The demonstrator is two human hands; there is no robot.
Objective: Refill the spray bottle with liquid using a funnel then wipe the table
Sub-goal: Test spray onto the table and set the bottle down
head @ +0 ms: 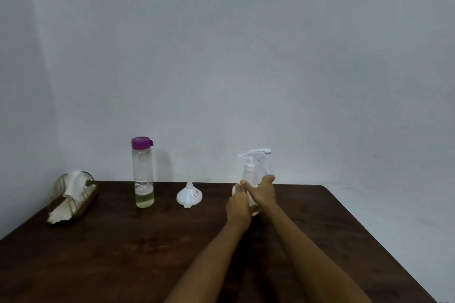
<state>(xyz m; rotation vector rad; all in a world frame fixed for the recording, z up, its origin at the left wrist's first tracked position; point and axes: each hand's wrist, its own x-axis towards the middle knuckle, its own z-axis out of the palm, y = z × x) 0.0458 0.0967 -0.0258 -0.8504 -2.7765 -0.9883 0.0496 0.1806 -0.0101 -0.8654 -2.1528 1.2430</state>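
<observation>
A clear spray bottle with a white trigger head (pixel 254 158) stands at the table's far edge, right of centre. My left hand (pixel 238 204) wraps around the lower body of the bottle. My right hand (pixel 263 190) touches it higher up, near the shoulder, with fingers partly spread. The bottle's lower half is hidden behind both hands. A white funnel (pixel 189 195) lies mouth-down to the left of the hands. Farther left stands a tall clear bottle with a purple cap (pixel 143 172), holding a little pale liquid at the bottom.
A wire holder with white cloth or tissue (pixel 72 195) sits at the far left corner of the dark wooden table (pixel 123 253). A plain wall rises directly behind the table. The table's right edge slants toward the bottom right.
</observation>
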